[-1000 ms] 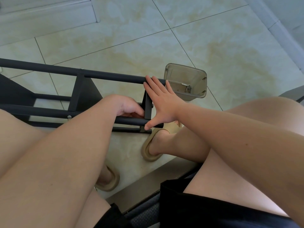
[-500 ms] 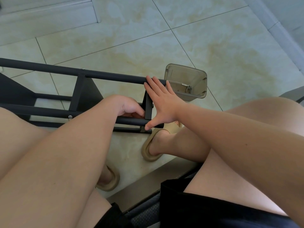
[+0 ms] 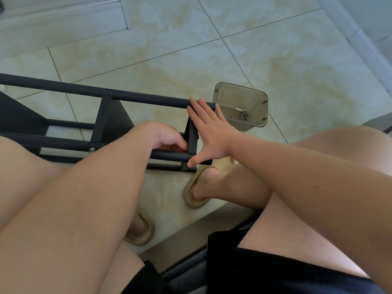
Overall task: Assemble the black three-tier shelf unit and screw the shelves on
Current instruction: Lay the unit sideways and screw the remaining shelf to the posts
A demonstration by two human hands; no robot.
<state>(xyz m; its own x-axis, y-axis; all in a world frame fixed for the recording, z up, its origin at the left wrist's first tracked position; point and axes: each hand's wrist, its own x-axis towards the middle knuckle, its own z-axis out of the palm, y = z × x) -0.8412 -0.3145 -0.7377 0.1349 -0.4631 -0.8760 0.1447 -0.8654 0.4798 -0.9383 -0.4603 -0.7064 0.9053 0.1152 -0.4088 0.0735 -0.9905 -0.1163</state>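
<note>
**Inspector:** Head view. Where is the shelf unit?

**Me:** The shelf unit lies on its side on the tiles. My right hand is spread flat against the end shelf, fingertips on the far rail, thumb on the near rail.

**Inspector:** Left hand?

**Me:** My left hand is curled just left of the end shelf. I cannot tell if it pinches a screw.

**Inspector:** Recommendation?

**Me:** Press the end shelf square to both rails while the screw bites. Spare screws sit in the clear bin, right of the end shelf.

likely a home: marble-look floor tiles, slippers.
</note>
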